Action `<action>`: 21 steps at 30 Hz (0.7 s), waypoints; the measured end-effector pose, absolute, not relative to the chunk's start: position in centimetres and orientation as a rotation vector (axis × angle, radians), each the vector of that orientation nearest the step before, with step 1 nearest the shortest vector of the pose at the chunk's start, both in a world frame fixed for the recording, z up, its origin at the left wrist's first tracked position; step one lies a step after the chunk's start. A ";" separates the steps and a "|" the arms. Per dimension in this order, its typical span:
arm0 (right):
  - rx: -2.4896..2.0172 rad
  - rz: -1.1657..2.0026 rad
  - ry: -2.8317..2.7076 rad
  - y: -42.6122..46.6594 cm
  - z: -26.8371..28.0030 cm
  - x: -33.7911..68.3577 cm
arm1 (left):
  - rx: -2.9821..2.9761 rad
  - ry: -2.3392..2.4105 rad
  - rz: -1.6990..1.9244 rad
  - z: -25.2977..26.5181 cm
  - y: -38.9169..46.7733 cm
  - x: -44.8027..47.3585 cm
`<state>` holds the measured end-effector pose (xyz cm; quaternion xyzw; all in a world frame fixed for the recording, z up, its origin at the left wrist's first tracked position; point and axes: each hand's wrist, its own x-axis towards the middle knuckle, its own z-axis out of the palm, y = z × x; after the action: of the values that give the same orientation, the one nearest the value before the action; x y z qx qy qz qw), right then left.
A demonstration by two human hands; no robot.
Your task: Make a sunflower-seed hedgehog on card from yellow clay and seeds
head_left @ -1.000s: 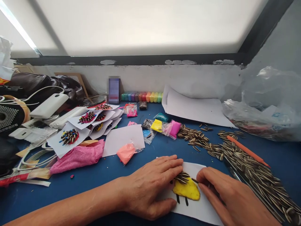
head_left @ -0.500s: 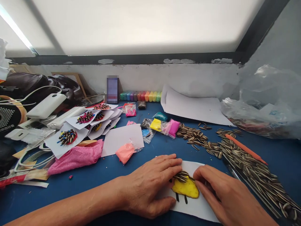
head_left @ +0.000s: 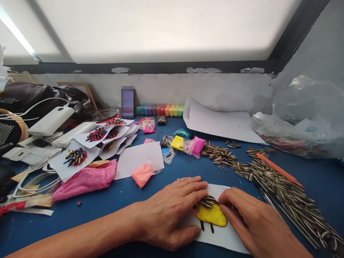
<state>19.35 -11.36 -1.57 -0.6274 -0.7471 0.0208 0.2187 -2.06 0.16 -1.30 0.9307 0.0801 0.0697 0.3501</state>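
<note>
My left hand (head_left: pixel 172 211) lies flat, fingers stretched out, on a white paper sheet (head_left: pixel 233 242). On the sheet is a yellow clay shape (head_left: pixel 211 215) with two dark leg-like strokes below it. Striped sunflower seeds (head_left: pixel 206 201) stick out of the clay's upper left part, some hidden behind my left fingers. My right hand (head_left: pixel 249 218) is closed in a pinch at the clay's upper right edge, its fingertips on a sunflower seed that they mostly cover.
To the right spreads a long pile of sunflower seeds (head_left: pixel 290 193), with an orange tool (head_left: pixel 279 170) on it and metal tweezers (head_left: pixel 285 215) alongside. Clay packets (head_left: pixel 177 142) lie ahead. Finished seed pictures (head_left: pixel 76 157) and a pink cloth (head_left: pixel 86 179) are at left.
My right hand has shifted slightly left along the clay's upper edge, still pinched. My left hand stays flat on the paper. The view has moved a little.
</note>
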 end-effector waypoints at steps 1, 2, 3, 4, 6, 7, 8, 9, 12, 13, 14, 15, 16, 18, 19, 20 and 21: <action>-1.732 0.047 -2.072 -11.4 -1.6 19.4 | 2.412 0.209 0.179 -1.3 0.2 -2.1; -1.737 0.042 -2.075 -11.4 -1.7 19.4 | 2.414 0.209 0.178 -1.3 0.2 -2.1; -1.745 0.046 -2.085 -11.4 -1.7 19.4 | 2.418 0.210 0.178 -1.3 0.2 -2.1; -1.754 0.051 -2.093 -11.4 -1.8 19.5 | 2.424 0.208 0.180 -1.3 0.2 -2.1; -1.767 0.065 -2.111 -11.5 -1.9 19.6 | 2.432 0.206 0.180 -1.4 0.2 -2.1; -1.765 0.070 -2.118 -11.5 -1.9 19.6 | 2.433 0.205 0.182 -1.4 0.2 -2.0; -1.761 0.071 -2.121 -11.5 -2.0 19.7 | 2.431 0.205 0.185 -1.4 0.2 -2.0; -1.757 0.067 -2.120 -11.5 -2.0 19.7 | 2.428 0.205 0.185 -1.4 0.2 -2.0; -1.739 0.048 -2.124 -11.5 -2.1 19.6 | 2.421 0.205 0.185 -1.3 0.2 -2.0; -1.740 0.043 -2.128 -11.5 -2.1 19.6 | 2.422 0.207 0.182 -1.3 0.2 -2.0; -1.737 0.040 -2.135 -11.5 -2.1 19.5 | 2.424 0.208 0.178 -1.3 0.2 -2.0; -1.737 0.035 -2.138 -11.5 -2.1 19.5 | 2.427 0.208 0.174 -1.2 0.2 -2.0; -1.742 0.028 -2.141 -11.5 -2.2 19.4 | 2.430 0.209 0.170 -1.2 0.2 -2.0; -1.748 0.008 -2.148 -11.6 -2.3 19.4 | 2.433 0.212 0.163 -1.1 0.2 -2.0; -1.749 0.009 -2.160 -11.7 -2.4 19.4 | 2.433 0.213 0.161 -1.1 0.2 -2.0; -1.750 0.018 -2.179 -11.7 -2.5 19.5 | 2.434 0.214 0.158 -1.1 0.2 -2.0; -1.755 0.033 -2.196 -11.8 -2.7 19.6 | 2.435 0.215 0.157 -1.1 0.2 -2.0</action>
<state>19.58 -11.80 -2.69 -0.6158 -0.7705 0.0117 0.1644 -1.99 0.19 -1.11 0.9352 0.0828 0.0603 0.3390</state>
